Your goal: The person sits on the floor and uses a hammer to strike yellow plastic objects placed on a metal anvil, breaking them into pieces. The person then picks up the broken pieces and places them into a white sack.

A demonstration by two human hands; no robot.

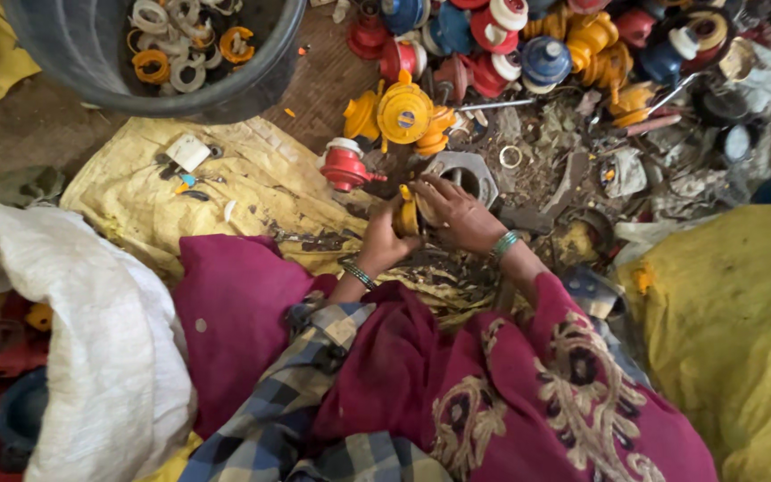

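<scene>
Both hands, left hand point(384, 243) and right hand point(455, 212), clamp together on a small yellow plastic-and-metal regulator part point(406, 216), seemingly prying it apart; separating needs firmer twisting.

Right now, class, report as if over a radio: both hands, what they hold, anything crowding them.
Left hand and right hand both closed on a small yellow part. Red part and grey metal piece lie close ahead. Scrap clutter all round.

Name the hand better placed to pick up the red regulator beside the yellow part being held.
Left, probably. The left hand is on the same side as the red regulator, while the right hand covers the yellow part.
</scene>
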